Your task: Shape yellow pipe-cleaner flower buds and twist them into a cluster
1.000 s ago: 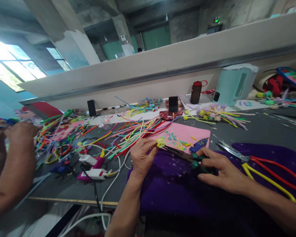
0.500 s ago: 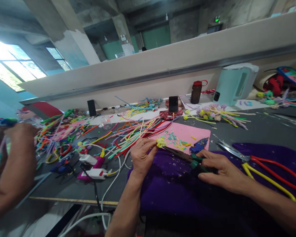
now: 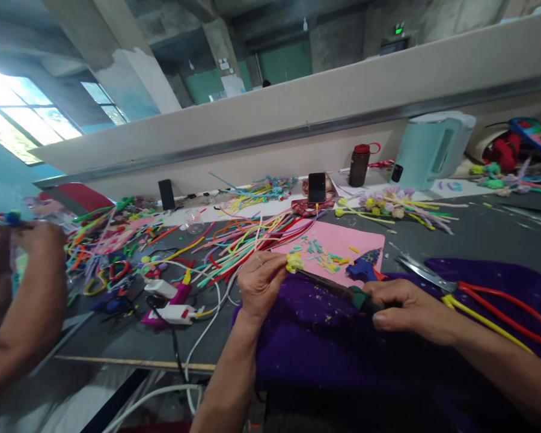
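A small fluffy yellow flower, seemingly of pipe cleaner, is pinched between the fingertips of my left hand. My right hand is wrapped round the green handles of long-nose pliers. Their dark jaws point left, and the tip meets or lies very close to the flower; I cannot tell which. Beneath both hands spreads a dark purple cloth. Short yellow and teal clippings are scattered on a pink sheet just beyond. A blue tool with a dark end lies at that sheet's right side.
Large scissors with red and yellow handles rest at right. Long pipe cleaners and a power strip with white plugs lie left. Behind stand a phone, a brown bottle and a kettle. Another person's arm is at far left.
My right hand has shifted slightly right, and the pliers' handles are drawn closer together. My left hand still pinches the flower in nearly the same place. The other person's hands have moved a little.
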`<act>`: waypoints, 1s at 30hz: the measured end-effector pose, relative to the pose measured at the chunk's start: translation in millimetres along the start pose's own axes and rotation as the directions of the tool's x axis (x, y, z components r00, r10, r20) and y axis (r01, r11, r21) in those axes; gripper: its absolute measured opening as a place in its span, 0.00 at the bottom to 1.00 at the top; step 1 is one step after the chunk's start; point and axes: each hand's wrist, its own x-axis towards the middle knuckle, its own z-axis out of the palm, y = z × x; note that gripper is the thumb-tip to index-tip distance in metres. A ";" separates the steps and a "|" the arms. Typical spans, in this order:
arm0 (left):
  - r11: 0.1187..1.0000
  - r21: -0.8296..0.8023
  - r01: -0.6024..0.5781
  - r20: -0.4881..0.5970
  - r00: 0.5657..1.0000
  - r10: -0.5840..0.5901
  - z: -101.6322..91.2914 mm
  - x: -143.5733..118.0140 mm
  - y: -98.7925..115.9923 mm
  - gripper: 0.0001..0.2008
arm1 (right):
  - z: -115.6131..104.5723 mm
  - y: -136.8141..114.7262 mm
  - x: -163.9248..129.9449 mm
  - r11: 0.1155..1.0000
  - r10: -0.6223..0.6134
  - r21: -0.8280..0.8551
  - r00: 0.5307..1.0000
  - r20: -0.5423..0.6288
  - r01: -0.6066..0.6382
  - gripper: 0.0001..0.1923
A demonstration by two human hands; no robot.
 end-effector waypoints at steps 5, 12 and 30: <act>1.000 0.015 -0.007 -0.007 1.000 0.007 0.9 1.1 1.7 0.09 | -0.8 0.8 0.7 1.000 0.020 0.018 1.000 0.024 -0.020 0.19; 0.909 -0.103 0.404 -0.021 0.913 -0.408 1.2 4.2 1.2 0.05 | 0.4 -4.5 -1.2 0.984 -0.069 -0.167 0.997 -0.046 0.060 0.19; 0.794 -0.295 0.532 0.110 0.844 -0.525 2.8 2.1 6.4 0.06 | 13.7 -12.4 -4.4 0.914 -0.187 -0.390 0.969 -0.161 0.111 0.11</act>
